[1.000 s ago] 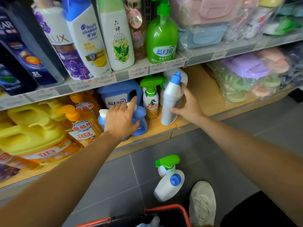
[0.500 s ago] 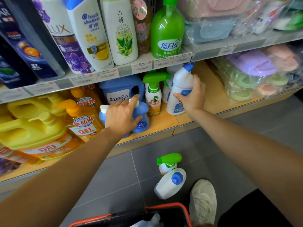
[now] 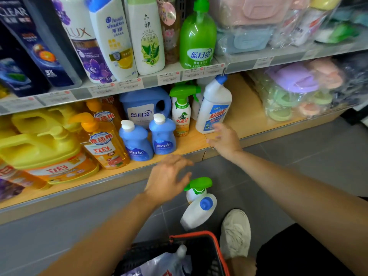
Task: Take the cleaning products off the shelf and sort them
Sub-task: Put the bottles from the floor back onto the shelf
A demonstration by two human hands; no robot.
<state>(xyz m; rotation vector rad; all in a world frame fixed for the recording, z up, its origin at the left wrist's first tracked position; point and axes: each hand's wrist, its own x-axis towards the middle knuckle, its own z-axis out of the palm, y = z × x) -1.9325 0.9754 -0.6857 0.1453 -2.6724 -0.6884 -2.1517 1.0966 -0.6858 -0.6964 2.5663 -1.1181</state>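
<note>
Upright on the lower shelf [image 3: 249,118], just beyond the empty, loose-fingered right hand [image 3: 224,139]: white blue-capped toilet-cleaner bottle [image 3: 214,108], long axis vertical, much nearer that hand than the left hand [image 3: 167,179], likewise empty and spread, lower before the shelf edge.

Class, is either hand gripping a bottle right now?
No, the left hand and the right hand are both spread open, holding nothing.

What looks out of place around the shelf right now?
Two bottles are on the floor, not shelved: a green-trigger spray bottle and a blue-capped white bottle, beside the shoe. No spill shows.
</note>
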